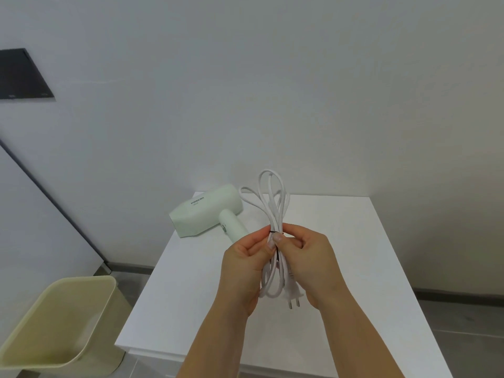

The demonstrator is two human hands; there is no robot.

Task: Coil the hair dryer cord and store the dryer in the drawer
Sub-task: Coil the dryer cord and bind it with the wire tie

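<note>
Together, both hands close around the bundled white cord (275,214) above the white tabletop (341,241): the left hand (245,266) pinches it at a thin black tie (273,232), and the right hand (308,257) wraps its fingers round the loops. Its plug (293,296) dangles at 6 o'clock. At 10 o'clock lies the pale green hair dryer (207,211), printed "POREE".

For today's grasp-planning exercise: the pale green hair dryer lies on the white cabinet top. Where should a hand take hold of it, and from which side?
Grip the hair dryer by its round handle, probably from the near side. The handle points toward the person and is narrow enough to wrap, while the body is wide and blocky. Both the left hand and the right hand are busy holding the coiled cord, so one must free up first.
</note>
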